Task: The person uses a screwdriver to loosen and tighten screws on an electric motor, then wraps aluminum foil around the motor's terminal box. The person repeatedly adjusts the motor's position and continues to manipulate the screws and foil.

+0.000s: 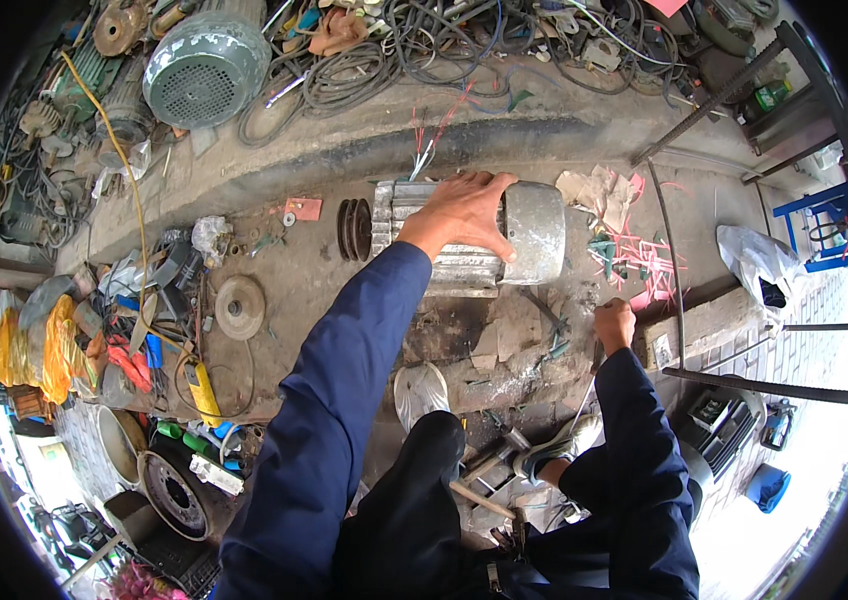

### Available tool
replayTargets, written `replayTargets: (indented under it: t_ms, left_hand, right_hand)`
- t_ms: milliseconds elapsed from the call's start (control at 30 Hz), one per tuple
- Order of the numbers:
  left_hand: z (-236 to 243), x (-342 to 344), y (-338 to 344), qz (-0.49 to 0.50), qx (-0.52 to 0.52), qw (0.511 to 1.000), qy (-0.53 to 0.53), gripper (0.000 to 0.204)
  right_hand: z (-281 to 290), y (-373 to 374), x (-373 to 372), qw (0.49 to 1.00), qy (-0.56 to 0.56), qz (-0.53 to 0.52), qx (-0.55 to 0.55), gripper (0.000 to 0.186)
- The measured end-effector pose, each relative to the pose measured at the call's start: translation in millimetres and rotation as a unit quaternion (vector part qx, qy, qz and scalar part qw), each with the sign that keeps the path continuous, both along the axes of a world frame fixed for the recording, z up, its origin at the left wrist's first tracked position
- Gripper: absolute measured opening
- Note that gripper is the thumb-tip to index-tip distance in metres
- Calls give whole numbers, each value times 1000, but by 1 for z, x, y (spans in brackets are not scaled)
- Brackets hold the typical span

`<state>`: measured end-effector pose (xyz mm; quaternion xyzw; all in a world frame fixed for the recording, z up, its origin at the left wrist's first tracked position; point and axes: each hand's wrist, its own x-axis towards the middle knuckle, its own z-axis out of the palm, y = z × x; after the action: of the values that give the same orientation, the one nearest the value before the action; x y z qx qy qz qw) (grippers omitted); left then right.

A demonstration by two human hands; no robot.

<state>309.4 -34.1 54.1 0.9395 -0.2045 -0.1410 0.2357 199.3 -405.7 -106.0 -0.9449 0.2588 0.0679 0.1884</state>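
Note:
A grey electric motor with a ribbed body and a pale rounded end cover lies on its side in front of me. At its left end is a rusty grooved pulley, and thin red and white wires rise from behind it. My left hand grips the motor from above near the end cover, thumb on the near side and fingers on the far side. My right hand is closed, right of the motor and nearer to me. A dark narrow piece shows below that fist; what it holds is hidden.
Pink scraps and torn brown paper lie right of the motor. A metal bar frame stands at the right. A larger motor and coiled cables fill the far side. A round disc and a yellow-cased tool lie left.

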Motion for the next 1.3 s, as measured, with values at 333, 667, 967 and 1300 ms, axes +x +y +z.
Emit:
replayTargets:
  t_ms: [333,667,967,1300]
  left_hand:
    - [0,23,7,-19,-16,998,63,121]
    - [-13,22,0,8,-1,999,43,119]
    - [-19,21,0,36,-18,999,1,107]
    - [-22,17,0,54,-17,998,-25,96]
  right_hand:
    - [1,0,24,999,6,28,19,30]
    - [-9,-6,26,997,57,43,-5,30]
    - [-34,-13,26,995,44,69,-48,26]
    - [-8,-16,36,986,125,111,3,30]
